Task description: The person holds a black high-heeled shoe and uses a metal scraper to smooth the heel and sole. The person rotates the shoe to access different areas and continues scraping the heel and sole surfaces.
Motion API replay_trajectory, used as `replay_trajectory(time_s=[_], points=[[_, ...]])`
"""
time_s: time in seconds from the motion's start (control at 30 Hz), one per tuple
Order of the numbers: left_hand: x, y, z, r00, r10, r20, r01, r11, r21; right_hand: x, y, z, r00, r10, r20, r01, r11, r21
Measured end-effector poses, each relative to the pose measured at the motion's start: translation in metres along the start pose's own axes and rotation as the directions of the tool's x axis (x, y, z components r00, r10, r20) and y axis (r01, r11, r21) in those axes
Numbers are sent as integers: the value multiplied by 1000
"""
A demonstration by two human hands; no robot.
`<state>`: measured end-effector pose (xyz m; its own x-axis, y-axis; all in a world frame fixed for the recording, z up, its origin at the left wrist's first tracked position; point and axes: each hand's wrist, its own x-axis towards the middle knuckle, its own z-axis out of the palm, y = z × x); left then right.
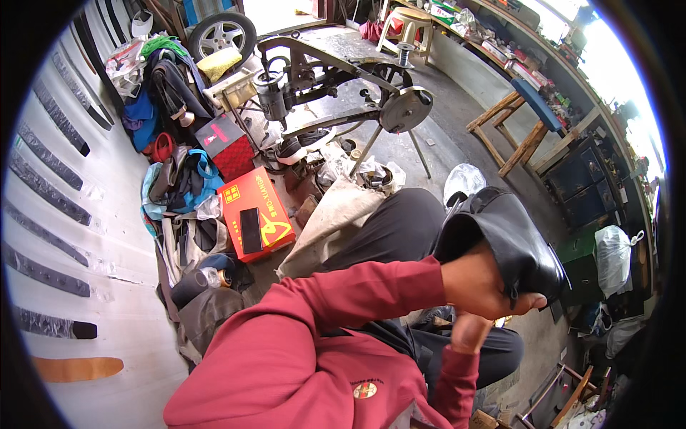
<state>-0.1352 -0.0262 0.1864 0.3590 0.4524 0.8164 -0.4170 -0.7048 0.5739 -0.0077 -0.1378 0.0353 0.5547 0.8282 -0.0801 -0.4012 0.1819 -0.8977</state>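
Black boot (532, 247) is up in front of you on your right side, above your bent legs, its wide opening turned toward your left and its dark shaft leaning over your fingers. Your left hand (477, 282) is clamped on it near the lower edge, with part of that hand hidden behind the leather. Your right hand (471, 333) sits just below, close against the left; its fingers are hidden, so you cannot tell whether they are apart or together. Both of your sleeves are dark red, and the left one crosses your body. Past your knee (389, 229), 1 beige cloth (336, 222) drapes toward the floor. Beside it lies 1 red-orange box (268, 189) with 1 black phone (250, 230) resting on its lid, and a darker red patterned box (227, 149) stands behind. Farther out, the black sewing machine (350, 68) stands on thin legs, well apart from the boot. Off to your right is 1 wooden stool with a blue seat (534, 104). Farthest away, 1 spoked car wheel (223, 37) leans near the doorway, and 1 cream plastic stool (411, 16) stands by the long cluttered bench.
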Motion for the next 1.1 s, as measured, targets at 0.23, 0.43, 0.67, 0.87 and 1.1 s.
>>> replay_trajectory(time_s=[0.23, 0.43, 0.67, 0.87, 1.1], points=[[-55, -60, 43, 923, -222, 314, 221, 974, 41, -27, -84, -25, 981, 5, 193, -73, 935, 347], [-89, -75, 46, 713, -326, 621, 322, 939, 123, -20, -76, -17, 980, 14, -199, 11, 992, 123], [-122, -73, 8, 842, -241, 482, 277, 961, -3, -13, -67, 5, 957, 234, -169, -227, 972, 61], [-135, -65, -51, 832, -210, 513, 292, 953, -82, -2, -65, -3, 955, 141, -263, -157, 987, -42], [-205, -81, -182, 854, -489, -178, 492, 649, 580, 17, -102, -21, 950, -123, -286, 122, 992, -20]])
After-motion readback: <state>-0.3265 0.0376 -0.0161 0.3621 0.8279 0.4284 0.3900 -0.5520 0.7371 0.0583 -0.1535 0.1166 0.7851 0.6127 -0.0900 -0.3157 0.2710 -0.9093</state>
